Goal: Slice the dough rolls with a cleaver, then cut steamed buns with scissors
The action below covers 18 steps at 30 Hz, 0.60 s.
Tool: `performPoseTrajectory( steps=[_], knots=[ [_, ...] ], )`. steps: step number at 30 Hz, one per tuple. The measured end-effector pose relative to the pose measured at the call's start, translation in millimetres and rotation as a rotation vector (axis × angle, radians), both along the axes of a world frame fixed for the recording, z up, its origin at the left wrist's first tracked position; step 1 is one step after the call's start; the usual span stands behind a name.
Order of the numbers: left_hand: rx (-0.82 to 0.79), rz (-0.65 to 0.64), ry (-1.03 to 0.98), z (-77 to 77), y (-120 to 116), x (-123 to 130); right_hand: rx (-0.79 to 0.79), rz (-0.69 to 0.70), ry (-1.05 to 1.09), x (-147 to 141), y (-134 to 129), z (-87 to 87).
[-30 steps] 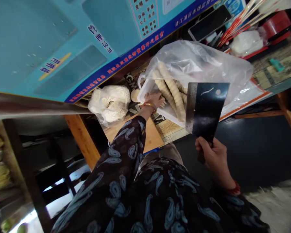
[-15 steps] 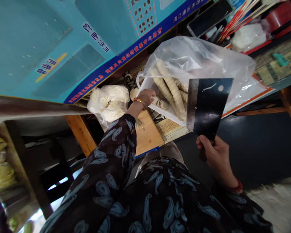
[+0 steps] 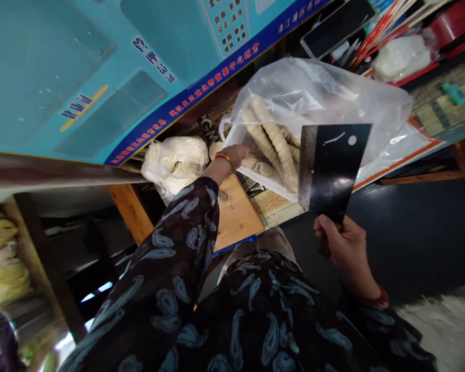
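My right hand (image 3: pixel 345 248) is closed round the handle of a broad dark cleaver (image 3: pixel 335 170), which stands blade up in front of the tray. My left hand (image 3: pixel 236 154) reaches to the near left edge of a white tray (image 3: pixel 277 185), its fingers curled; what they hold, if anything, is hidden. In the tray lie long, pale, ridged pieces of food (image 3: pixel 281 144) and some shorter slices (image 3: pixel 259 166). A clear plastic bag (image 3: pixel 325 93) drapes over it. Below my left wrist is a wooden cutting board (image 3: pixel 238 212).
A plastic bag of pale, sheet-like food (image 3: pixel 180 160) sits left of my left hand. Behind, a blue printed board (image 3: pixel 112 67) slants across. At the back right are a dark phone-like slab (image 3: pixel 337 28), red and pale sticks (image 3: pixel 391 31) and a green clip-like object (image 3: pixel 454 93).
The view has shifted slightly. My left hand stays at the tray's edge, and my right hand keeps the cleaver in nearly the same place.
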State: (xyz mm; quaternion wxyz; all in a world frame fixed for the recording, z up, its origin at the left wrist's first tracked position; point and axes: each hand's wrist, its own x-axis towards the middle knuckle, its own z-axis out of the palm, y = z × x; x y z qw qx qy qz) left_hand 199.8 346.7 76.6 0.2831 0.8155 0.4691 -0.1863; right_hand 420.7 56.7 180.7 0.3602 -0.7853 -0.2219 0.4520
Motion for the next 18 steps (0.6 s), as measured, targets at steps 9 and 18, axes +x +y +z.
performPoseTrajectory(
  steps=[9,18],
  knots=[
    [0.021,-0.110,0.236,-0.8,3.5,14.6,0.005,0.009,0.001,-0.1,1.2,-0.2],
    [0.047,-0.169,0.210,1.7,-1.8,21.4,0.020,0.012,0.011,-0.4,-1.0,-1.4]
  ],
)
